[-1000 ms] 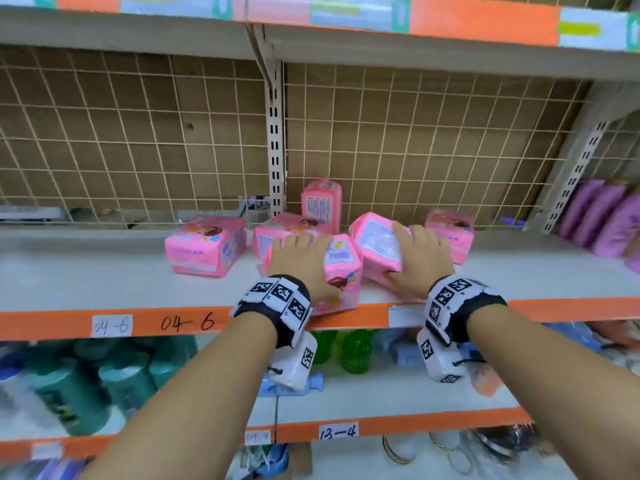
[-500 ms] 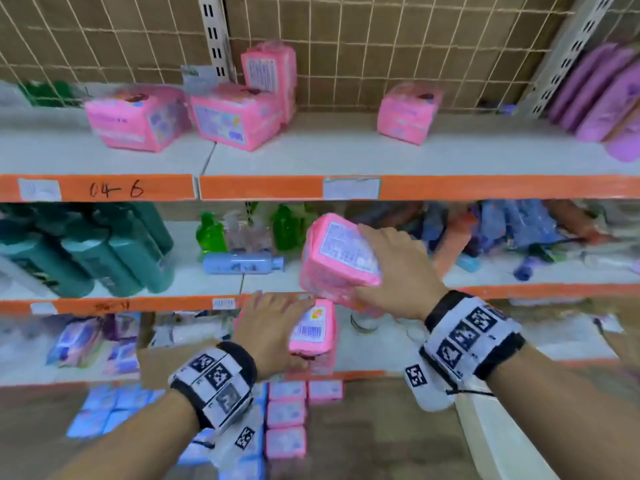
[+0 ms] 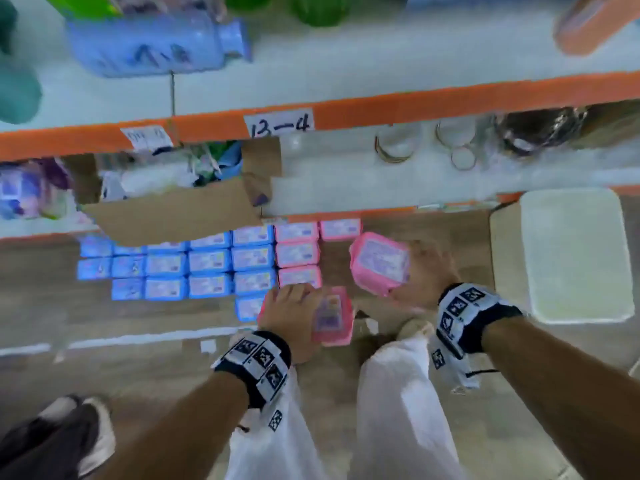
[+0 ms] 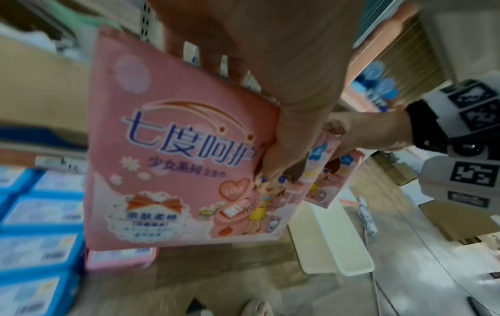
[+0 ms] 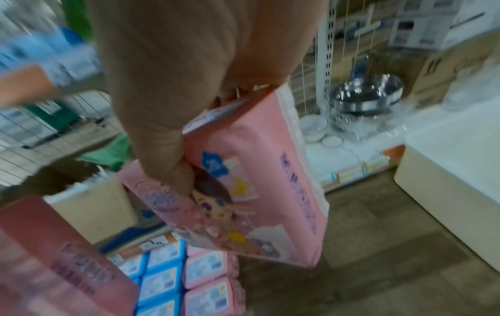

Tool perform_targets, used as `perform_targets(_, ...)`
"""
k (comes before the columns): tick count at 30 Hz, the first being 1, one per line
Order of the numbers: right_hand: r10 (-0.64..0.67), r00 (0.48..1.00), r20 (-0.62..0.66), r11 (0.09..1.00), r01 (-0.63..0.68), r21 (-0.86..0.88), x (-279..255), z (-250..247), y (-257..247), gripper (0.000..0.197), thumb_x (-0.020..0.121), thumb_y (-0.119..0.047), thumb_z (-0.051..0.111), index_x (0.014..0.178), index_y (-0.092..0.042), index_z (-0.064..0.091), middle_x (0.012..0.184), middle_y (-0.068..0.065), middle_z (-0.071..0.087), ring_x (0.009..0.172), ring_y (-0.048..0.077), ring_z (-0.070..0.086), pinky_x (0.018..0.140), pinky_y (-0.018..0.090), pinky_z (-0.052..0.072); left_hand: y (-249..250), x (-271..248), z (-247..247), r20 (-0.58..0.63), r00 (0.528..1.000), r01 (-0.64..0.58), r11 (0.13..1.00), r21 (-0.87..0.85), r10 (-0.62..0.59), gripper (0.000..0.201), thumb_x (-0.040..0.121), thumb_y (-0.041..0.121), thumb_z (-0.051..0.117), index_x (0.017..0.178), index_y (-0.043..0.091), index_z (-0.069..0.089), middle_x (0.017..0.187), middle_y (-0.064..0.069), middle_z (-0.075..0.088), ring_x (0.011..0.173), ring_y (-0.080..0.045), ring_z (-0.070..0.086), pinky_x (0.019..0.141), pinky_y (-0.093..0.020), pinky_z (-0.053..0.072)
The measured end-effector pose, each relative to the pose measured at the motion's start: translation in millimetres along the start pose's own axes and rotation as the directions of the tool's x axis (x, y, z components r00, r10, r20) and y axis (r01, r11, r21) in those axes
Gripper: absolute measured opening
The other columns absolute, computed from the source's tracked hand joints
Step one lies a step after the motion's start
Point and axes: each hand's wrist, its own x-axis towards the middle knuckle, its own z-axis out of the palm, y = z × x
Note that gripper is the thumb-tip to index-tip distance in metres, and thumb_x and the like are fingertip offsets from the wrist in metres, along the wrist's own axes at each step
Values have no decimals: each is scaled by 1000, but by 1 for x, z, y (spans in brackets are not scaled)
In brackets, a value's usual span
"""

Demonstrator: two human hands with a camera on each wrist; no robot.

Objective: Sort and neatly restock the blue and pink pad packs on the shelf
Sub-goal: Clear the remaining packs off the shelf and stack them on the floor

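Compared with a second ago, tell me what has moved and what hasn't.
Both hands left the upper shelf and came down toward the floor, each carrying its pink pack. The left hand grips one pack; the right hand grips the other, above the sorted blue rows and pink column. Both grips are unchanged.

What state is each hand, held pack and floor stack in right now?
left hand: grips a pink pack, held above the floor
right hand: grips a second pink pack, tilted
blue packs: in rows on the floor
pink floor packs: lined up beside the blue
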Motion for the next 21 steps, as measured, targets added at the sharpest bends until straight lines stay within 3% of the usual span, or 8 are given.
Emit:
perform_targets(2, -28, 997, 66, 998, 25, 51, 36, 33, 8, 88, 59, -66, 62, 128, -14, 41, 122, 9, 51, 112, 29, 48, 95, 39, 40, -3, 33, 39, 57, 998, -4, 999, -44, 7, 84, 67, 59, 62, 141, 34, 29, 132, 5, 42, 122, -21, 39, 101, -33, 24)
perform_targets(5, -113, 988, 109, 992, 106, 68, 98, 82, 22, 89, 64, -58, 68, 133, -13, 36, 125, 8, 47, 114, 26, 43, 96, 36, 35, -5, 87, 99, 95, 994, -35, 992, -124, 47, 81, 67, 53, 64, 138, 31, 33, 126, 2, 46, 116, -24, 44, 96, -34, 26)
perform_targets(11, -185, 980, 68, 981, 188, -39, 220, 165, 44, 88, 69, -40, 74, 140, -16, 28, 135, 15, 39, 125, 33, 34, 103, 45, 29, 5, 199, 211, 169, 958, -239, 971, 17, 233, 82, 68, 40, 72, 136, 26, 29, 129, -3, 43, 116, -29, 41, 95, -44, 30)
perform_targets(13, -203, 976, 73, 975, 209, -75, 251, 185, 48, 89, 68, -41, 72, 141, -18, 26, 137, 15, 37, 127, 33, 31, 106, 47, 26, 8, 230, 238, 165, 962, -229, 973, 37, 220, 83, 71, 40, 71, 139, 25, 26, 129, -7, 41, 115, -30, 42, 94, -45, 32)
perform_targets(16, -230, 965, 122, 964, 243, -106, 287, 206, 44, 96, 62, -58, 61, 141, -18, 24, 136, 15, 36, 127, 35, 31, 107, 54, 25, 6, 266, 260, 60, 988, -147, 987, 66, 143, 80, 67, 45, 75, 135, 22, 40, 122, -11, 52, 107, -29, 53, 87, -43, 43)
perform_targets(17, -236, 960, 147, 962, 253, -106, 297, 212, 41, 98, 59, -62, 56, 140, -18, 24, 136, 15, 35, 127, 35, 30, 106, 56, 26, 4, 276, 267, 45, 991, -129, 990, 62, 127, 78, 71, 44, 73, 136, 21, 38, 124, -11, 50, 108, -30, 52, 88, -44, 43)
perform_targets(19, -265, 951, 161, 954, 283, -102, 314, 224, 38, 91, 63, -56, 57, 139, -17, 26, 138, 14, 33, 128, 34, 29, 104, 58, 28, -2, 297, 283, 24, 994, -108, 992, 66, 107, 74, 79, 37, 67, 139, 20, 27, 130, -12, 42, 115, -31, 45, 94, -46, 38)
perform_targets(21, -293, 942, 163, 944, 313, -110, 331, 236, 36, 80, 74, -35, 66, 140, -19, 24, 142, 10, 31, 130, 32, 27, 103, 56, 31, -6, 315, 292, 4, 996, -93, 992, 82, 93, 84, 72, 33, 72, 139, 20, 23, 129, -11, 38, 116, -30, 41, 94, -46, 36)
